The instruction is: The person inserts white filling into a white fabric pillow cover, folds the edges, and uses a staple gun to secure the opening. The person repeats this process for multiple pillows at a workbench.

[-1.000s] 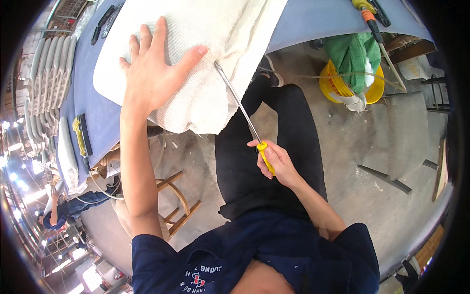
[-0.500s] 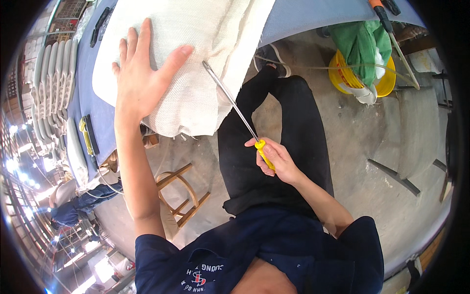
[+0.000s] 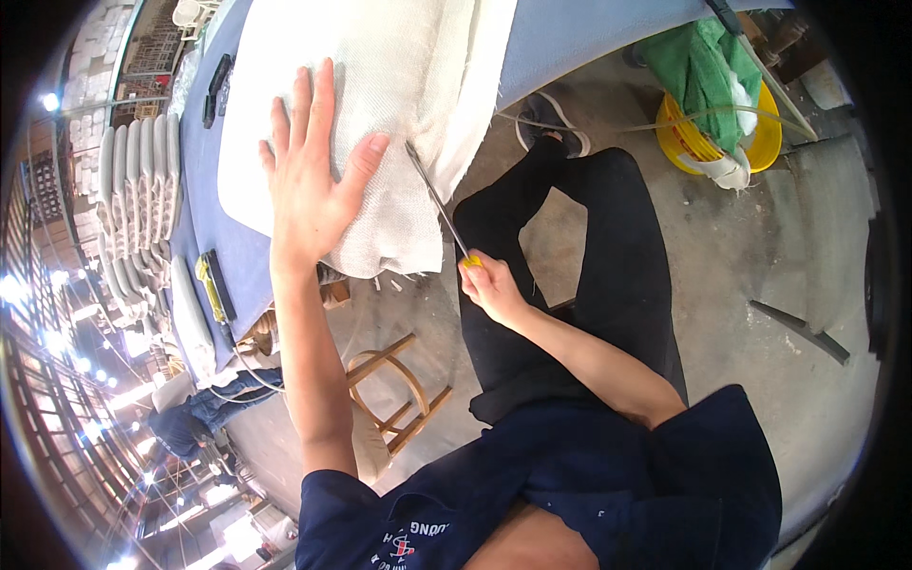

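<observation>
My left hand (image 3: 313, 190) lies flat with fingers spread on a piece of off-white woven fabric (image 3: 380, 85), which covers a padded piece on the blue-covered table. The fabric's raw edge hangs over the table's near side, with frayed threads. Wrapped in my right hand (image 3: 494, 288) is the yellow handle of a screwdriver (image 3: 436, 201). Its long metal shaft points up and to the left, and the tip touches the fabric to the right of my left thumb. Most of the handle is hidden by my fingers.
The blue table (image 3: 589, 38) curves across the top. A yellow bucket (image 3: 768, 142) holding a green sack (image 3: 703, 81) stands at right. A yellow tool (image 3: 211, 285) lies at the table's left edge. Below are a wooden frame (image 3: 404, 399), stacked padded seats (image 3: 138, 180) and a bending person (image 3: 199, 418).
My right hand has moved up and closer to the fabric with the screwdriver. The whole view has shifted, so the scene sits farther right. My left hand stays flat on the fabric.
</observation>
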A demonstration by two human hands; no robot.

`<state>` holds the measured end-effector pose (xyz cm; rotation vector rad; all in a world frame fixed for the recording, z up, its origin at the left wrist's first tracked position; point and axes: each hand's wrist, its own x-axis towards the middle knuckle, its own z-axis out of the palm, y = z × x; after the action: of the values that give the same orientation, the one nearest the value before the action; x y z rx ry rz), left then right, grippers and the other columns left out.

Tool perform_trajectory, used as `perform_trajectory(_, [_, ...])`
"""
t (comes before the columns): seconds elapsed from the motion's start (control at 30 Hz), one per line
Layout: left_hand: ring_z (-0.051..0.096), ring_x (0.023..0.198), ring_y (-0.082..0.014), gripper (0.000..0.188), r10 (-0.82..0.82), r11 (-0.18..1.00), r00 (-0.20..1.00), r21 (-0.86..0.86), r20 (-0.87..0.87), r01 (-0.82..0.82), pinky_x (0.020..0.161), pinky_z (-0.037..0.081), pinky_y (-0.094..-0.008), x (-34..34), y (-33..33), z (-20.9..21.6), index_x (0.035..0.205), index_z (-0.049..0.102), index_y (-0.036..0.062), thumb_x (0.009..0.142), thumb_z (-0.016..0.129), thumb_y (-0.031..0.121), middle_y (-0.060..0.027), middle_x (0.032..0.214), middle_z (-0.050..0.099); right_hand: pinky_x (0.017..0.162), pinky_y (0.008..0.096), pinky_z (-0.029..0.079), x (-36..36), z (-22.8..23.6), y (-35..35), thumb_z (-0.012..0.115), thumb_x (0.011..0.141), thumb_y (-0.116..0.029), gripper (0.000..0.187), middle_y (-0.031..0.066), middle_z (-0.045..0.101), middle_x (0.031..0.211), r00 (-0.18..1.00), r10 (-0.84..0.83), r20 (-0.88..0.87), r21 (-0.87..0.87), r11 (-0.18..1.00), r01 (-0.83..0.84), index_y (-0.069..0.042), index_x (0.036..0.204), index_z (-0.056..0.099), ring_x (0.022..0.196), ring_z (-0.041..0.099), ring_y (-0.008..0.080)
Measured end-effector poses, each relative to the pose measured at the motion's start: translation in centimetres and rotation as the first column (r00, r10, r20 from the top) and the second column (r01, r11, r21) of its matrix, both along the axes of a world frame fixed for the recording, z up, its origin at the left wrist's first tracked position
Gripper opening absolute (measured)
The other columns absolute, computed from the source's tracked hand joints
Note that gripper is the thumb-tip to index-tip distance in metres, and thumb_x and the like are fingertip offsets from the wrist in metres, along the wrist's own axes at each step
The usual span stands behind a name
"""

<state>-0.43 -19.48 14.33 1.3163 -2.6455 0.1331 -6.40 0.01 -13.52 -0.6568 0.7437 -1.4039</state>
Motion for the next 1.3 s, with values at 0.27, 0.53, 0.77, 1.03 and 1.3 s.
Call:
perform_trajectory(0.27, [0.019, 0.163, -0.0471, 0.083, 0.034, 0.999, 0.999, 0.028, 0.022, -0.035, 0.127, 0.011, -0.0693, -0.3, 0.2, 0.8, 0.169, 0.036, 0.0247, 0.098, 0.059, 0.062, -0.0151, 0.176, 0.029, 0.05, 0.0269, 0.038, 0.3, 1.6, -0.6, 0.053, 0.112, -0.037, 0.039, 0.0003, 0.05, 0.064, 0.997, -0.072, 0.028, 0.082, 0.994, 0.07, -0.005, 0.09, 0.055, 0.057, 0.049, 0.0076])
perform_trajectory(0.53, [0.023, 0.161, -0.0473, 0.081, 0.015, 1.0, 1.0, 0.02, 0.01, -0.015, 0.127, 0.014, -0.0668, -0.3, -0.2, 0.6, 0.168, 0.039, 0.0249, 0.098, 0.059, 0.06, -0.0152, 0.175, 0.033, 0.049, 0.0221, 0.031, -4.1, 3.1, 2.3, 0.05, 0.113, -0.034, 0.037, -0.0035, 0.045, 0.068, 0.968, 0.136, 0.211, 0.137, 0.976, -0.167, -0.006, 0.09, 0.057, 0.058, 0.04, 0.0028])
perform_trajectory(0.77, [0.024, 0.161, -0.0482, 0.083, 0.0, 0.999, 0.999, 0.034, -0.042, 0.002, 0.126, 0.013, -0.0701, -0.7, -0.5, 0.5, 0.165, 0.044, 0.0237, 0.095, 0.061, 0.064, -0.0184, 0.173, 0.035, 0.041, 0.021, 0.031, -3.7, 4.2, 3.6, 0.046, 0.114, -0.051, 0.048, -0.0024, 0.047, 0.065, 0.83, 0.313, 0.462, 0.039, 0.928, -0.371, -0.008, 0.097, 0.056, 0.047, 0.038, 0.003])
perform_trajectory(1.03, [0.025, 0.16, -0.0504, 0.086, -0.028, 0.999, 0.999, -0.017, -0.04, 0.028, 0.126, 0.014, -0.0687, -0.6, -0.1, 0.0, 0.167, 0.04, 0.0178, 0.097, 0.057, 0.065, -0.0205, 0.172, 0.036, 0.038, 0.0253, 0.03, -4.6, 7.5, 4.9, 0.041, 0.115, -0.054, 0.055, -0.0014, 0.044, 0.058, 0.795, 0.377, 0.476, 0.096, 0.876, -0.473, -0.008, 0.088, 0.054, 0.042, 0.036, 0.007])
perform_trajectory(1.3, [0.027, 0.159, -0.0508, 0.082, -0.062, 0.998, 0.998, -0.029, -0.018, 0.062, 0.125, 0.015, -0.0705, -0.6, 0.2, 0.3, 0.167, 0.04, 0.0181, 0.099, 0.056, 0.06, -0.0208, 0.171, 0.037, 0.038, 0.0269, 0.031, -4.0, 10.7, 5.6, 0.036, 0.114, -0.059, 0.061, 0.0002, 0.045, 0.058, 0.859, 0.34, 0.383, 0.145, 0.896, -0.42, -0.007, 0.089, 0.054, 0.041, 0.035, 0.0082])
